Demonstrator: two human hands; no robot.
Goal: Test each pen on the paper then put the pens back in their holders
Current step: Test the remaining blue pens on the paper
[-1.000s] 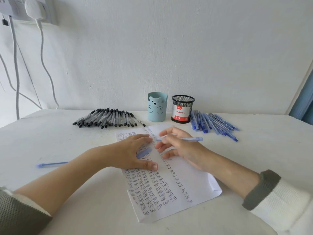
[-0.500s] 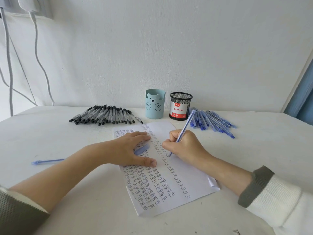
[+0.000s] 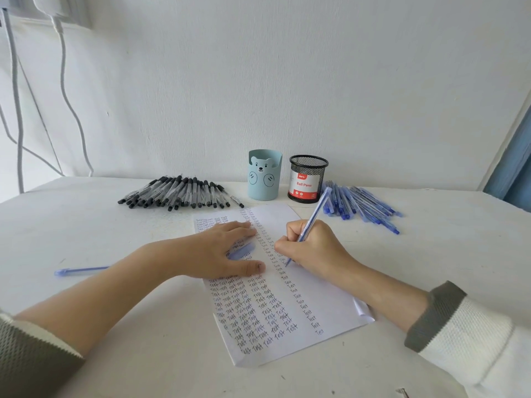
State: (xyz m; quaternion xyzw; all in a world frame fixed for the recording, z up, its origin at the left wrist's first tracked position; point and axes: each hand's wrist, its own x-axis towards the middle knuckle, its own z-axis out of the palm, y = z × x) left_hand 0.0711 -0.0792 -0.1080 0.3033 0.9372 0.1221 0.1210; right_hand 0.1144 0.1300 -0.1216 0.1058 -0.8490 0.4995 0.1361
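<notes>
table (image 3: pixel 86 231): white, wide | wall (image 3: pixel 287 81): white, far side | plug (image 3: pixel 54 7): white, top left on the wall | cords (image 3: pixel 62 67): hang down the wall, far left | blue strip (image 3: pixel 517 156): far right edge

Paper (image 3: pixel 330 297) lies mid-table (image 3: pixel 129 354); left hand (image 3: pixel 221 248) rests flat on its left part over a pen cap (image 3: pixel 242 251), right hand (image 3: pixel 313 248) on its right part holds a pen (image 3: pixel 316 211), tip on the sheet. Behind the paper, bear holder (image 3: pixel 264 179) stands just left of mesh holder (image 3: pixel 308 179), left pen pile (image 3: pixel 178 193) and right pen pile (image 3: pixel 362 205) flanking them. Loose pen (image 3: pixel 80 270) lies left of the paper, partly behind the left forearm
</notes>
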